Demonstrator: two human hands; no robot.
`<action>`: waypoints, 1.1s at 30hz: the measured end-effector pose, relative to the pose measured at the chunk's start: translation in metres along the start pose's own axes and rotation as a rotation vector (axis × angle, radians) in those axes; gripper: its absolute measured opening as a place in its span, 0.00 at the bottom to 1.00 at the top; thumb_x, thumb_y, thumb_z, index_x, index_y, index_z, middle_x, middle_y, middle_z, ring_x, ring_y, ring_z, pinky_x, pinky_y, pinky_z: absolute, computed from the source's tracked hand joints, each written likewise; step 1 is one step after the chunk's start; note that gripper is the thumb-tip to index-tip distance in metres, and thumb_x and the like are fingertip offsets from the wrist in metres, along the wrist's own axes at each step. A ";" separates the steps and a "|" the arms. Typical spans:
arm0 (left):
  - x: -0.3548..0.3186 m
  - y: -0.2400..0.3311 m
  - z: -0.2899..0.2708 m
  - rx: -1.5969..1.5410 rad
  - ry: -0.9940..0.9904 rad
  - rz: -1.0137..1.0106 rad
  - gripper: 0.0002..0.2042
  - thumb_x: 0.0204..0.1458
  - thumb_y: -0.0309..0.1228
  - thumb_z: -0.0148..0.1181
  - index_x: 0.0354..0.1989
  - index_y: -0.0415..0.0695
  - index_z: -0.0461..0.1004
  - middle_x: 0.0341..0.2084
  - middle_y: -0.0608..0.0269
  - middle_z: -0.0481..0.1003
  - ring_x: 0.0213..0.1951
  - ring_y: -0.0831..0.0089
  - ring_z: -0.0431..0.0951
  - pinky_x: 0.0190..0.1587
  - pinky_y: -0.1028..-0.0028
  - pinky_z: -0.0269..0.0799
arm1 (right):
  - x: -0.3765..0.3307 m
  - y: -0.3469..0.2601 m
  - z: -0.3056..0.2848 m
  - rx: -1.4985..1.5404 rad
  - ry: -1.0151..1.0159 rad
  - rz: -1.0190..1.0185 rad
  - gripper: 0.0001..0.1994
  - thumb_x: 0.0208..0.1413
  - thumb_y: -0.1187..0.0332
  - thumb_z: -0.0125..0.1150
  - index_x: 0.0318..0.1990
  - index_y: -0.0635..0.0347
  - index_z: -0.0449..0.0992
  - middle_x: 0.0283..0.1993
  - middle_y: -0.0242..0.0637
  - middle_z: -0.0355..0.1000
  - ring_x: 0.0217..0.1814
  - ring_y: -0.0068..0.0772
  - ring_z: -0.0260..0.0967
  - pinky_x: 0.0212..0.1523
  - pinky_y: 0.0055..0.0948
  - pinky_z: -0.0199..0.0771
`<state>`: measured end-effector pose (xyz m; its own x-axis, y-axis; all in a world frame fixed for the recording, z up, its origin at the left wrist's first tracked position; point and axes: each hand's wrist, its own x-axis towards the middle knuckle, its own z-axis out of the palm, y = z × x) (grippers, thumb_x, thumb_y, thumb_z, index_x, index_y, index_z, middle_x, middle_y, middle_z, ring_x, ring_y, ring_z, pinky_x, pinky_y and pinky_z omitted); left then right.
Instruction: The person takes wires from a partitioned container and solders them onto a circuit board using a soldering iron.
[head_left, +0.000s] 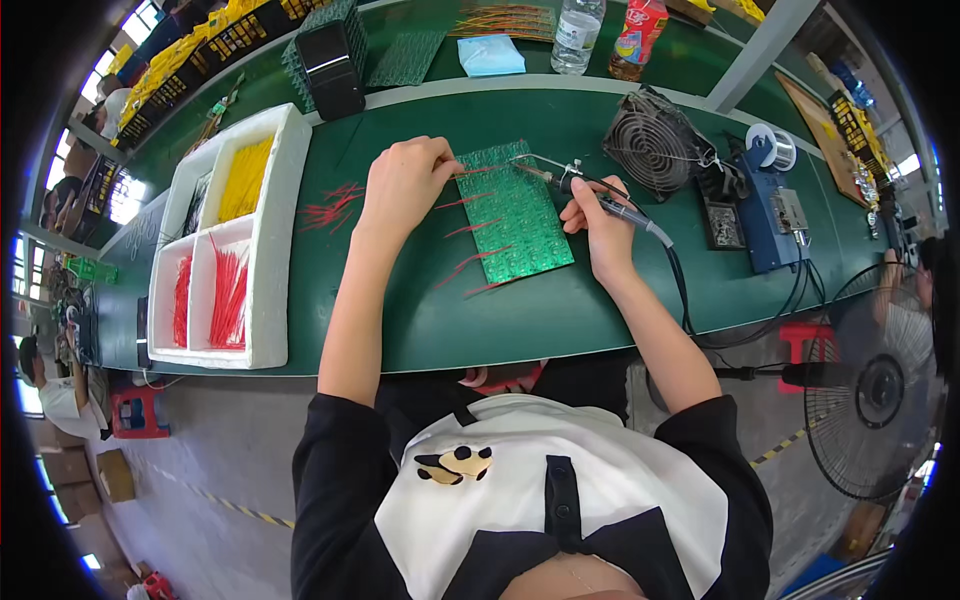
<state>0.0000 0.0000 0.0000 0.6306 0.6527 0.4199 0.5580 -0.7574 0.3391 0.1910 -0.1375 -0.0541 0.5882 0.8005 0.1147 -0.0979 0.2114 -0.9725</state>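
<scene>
A green circuit board panel [522, 238] lies on the green workbench [430, 320] in front of me, with several red wires sticking out past its left side. My left hand [408, 182] is closed in a pinch on a thin red wire [477, 171] at the board's upper left. In my right hand [603, 225] is a soldering iron [630, 214] with a thin metal guide tube attached. Its tip points left, over the board's upper part; whether it touches the board is too small to tell. Loose red wires [332, 207] lie left of my left forearm.
At left stands a white foam box [268, 300] with red and yellow wires in compartments. A small fan [652, 143], a solder spool [772, 150] and a blue soldering unit [775, 222] stand at right. Two bottles [577, 38] are behind the board. A large floor fan [880, 390] is lower right.
</scene>
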 end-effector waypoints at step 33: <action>-0.002 0.007 -0.004 -0.242 -0.056 0.008 0.05 0.48 0.27 0.55 0.29 0.37 0.71 0.20 0.57 0.74 0.22 0.66 0.72 0.27 0.70 0.66 | 0.002 0.000 -0.002 0.048 0.008 0.051 0.12 0.52 0.65 0.60 0.29 0.60 0.63 0.18 0.38 0.69 0.16 0.21 0.65 0.18 0.17 0.65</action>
<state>0.0009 -0.0065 0.0046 0.6670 0.6419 0.3784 0.4116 -0.7407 0.5310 0.1940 -0.1373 -0.0548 0.5881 0.8063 0.0635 -0.1665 0.1975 -0.9660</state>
